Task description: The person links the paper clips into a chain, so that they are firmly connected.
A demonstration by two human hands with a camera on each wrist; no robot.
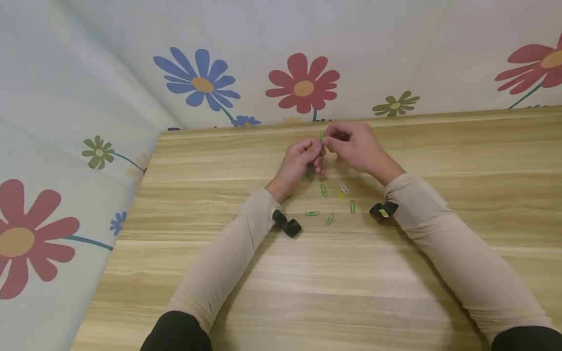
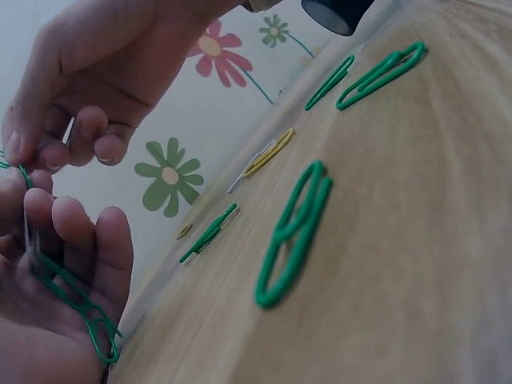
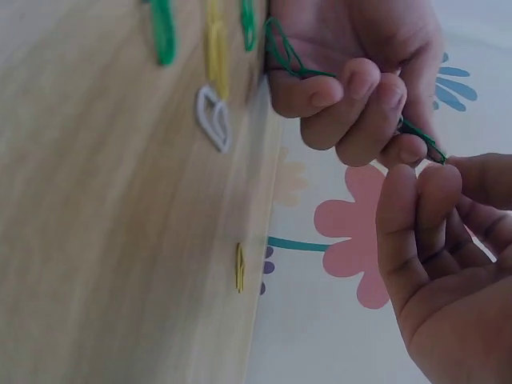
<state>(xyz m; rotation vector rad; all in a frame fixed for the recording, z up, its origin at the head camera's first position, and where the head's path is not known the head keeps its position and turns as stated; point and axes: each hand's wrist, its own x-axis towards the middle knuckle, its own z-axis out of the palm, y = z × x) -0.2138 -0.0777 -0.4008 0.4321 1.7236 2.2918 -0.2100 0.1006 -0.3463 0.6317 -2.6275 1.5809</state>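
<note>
Hands point(image 1: 296, 163) point(image 1: 357, 148) together, pinching linked green paperclips point(image 2: 82, 306); yellow label point(image 1: 383, 213) on wrist camera point(image 1: 375, 211) unreadably small.

A hand could pass over the near tabletop point(image 1: 333, 282) between the sleeves point(image 1: 228, 258); farther in, loose paper clips point(image 1: 312, 213) and black wrist cameras point(image 1: 291, 228) obstruct, left hand point(image 1: 296, 163) and right hand point(image 1: 357, 146), close together, bar the middle, and the patterned backdrop point(image 1: 373, 48) bounds the far edge

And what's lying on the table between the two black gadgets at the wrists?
Three green paper clips lie loose on the tabletop, roughly between the left gadget and the right gadget. The head view shows this.
</note>
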